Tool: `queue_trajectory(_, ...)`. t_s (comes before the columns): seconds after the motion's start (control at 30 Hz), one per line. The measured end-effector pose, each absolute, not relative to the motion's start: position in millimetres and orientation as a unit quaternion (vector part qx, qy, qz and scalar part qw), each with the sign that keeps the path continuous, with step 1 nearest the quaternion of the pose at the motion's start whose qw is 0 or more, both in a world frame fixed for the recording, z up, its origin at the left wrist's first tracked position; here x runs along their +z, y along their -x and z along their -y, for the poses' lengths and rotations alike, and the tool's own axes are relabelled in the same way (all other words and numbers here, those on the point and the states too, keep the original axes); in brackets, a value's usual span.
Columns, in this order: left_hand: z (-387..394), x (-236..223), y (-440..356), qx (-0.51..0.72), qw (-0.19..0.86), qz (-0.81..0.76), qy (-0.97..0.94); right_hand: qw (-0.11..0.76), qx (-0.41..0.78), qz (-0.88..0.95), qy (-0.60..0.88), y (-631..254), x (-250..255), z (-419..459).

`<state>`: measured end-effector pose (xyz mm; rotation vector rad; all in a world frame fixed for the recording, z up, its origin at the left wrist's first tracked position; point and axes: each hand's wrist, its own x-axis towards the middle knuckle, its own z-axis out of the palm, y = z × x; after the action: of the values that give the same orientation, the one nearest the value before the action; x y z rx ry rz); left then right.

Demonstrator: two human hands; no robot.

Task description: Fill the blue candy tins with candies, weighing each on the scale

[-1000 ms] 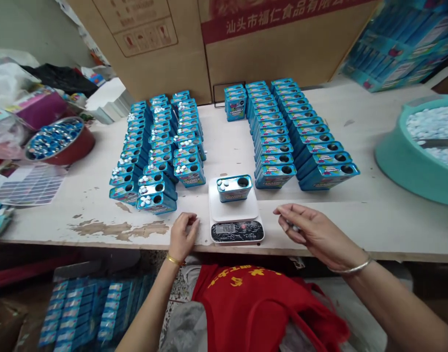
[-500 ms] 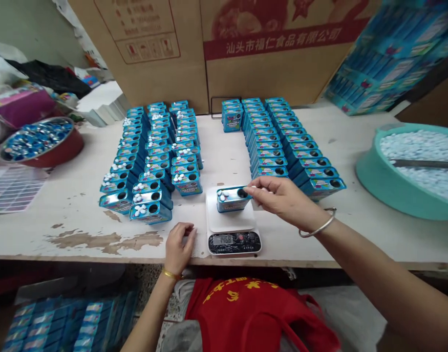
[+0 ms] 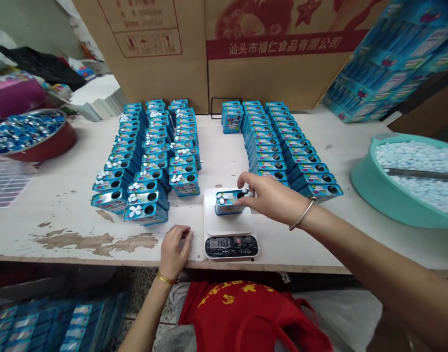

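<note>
Farther over the tin had slid the right hand (image 3: 271,194), its fingers (image 3: 245,179) pinching white mints (image 3: 249,193) at the top of the blue tin (image 3: 227,203), which stood on the kitchen scale (image 3: 229,217). The left hand (image 3: 175,252) rested empty and loosely curled on the desk (image 3: 224,161) just beside the scale, near rows of open tins (image 3: 146,195).

Tin: a blue rectangular metal tin (image 3: 228,203) with a multicoloured label, silver at its top edge
Basin: a round teal plastic basin (image 3: 366,188) at the table's right edge, holding pale blue-white mints (image 3: 417,161)
Table: a white wooden tabletop (image 3: 62,225) blotched brown near its front edge
Cloth: a red cloth (image 3: 242,318) printed with yellow characters
</note>
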<state>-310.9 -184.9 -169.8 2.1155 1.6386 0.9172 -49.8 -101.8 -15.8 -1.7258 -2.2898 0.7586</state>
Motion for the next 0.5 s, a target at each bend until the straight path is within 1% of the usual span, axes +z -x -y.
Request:
queue_trajectory(0.13, 184.4, -169.1, 310.3, 0.316, 0.152, -0.574, -0.740, 0.085, 0.276, 0.767, 0.573, 52.8, -12.4, 100.2)
queue_trajectory(0.23, 184.4, -168.1, 309.3, 0.315, 0.155, -0.574, -0.739, 0.114, 0.290, 0.747, 0.587, 51.0, -11.1, 98.4)
queue_trajectory(0.3, 184.5, -167.8, 308.4, 0.317, 0.158, -0.575, -0.737, 0.169, 0.309, 0.719, 0.600, 45.7, -12.7, 97.3)
queue_trajectory(0.37, 184.7, -167.9, 307.7, 0.319, 0.159, -0.577, -0.735, 0.244, 0.368, 0.664, 0.603, 37.1, -16.4, 98.3)
queue_trajectory(0.43, 184.8, -168.3, 307.2, 0.318, 0.161, -0.578, -0.734, 0.319, 0.478, 0.565, 0.592, 26.4, -21.8, 103.2)
queue_trajectory(0.5, 184.9, -168.9, 306.8, 0.317, 0.162, -0.577, -0.735, 0.376, 0.591, 0.432, 0.568, 15.0, -28.8, 112.3)
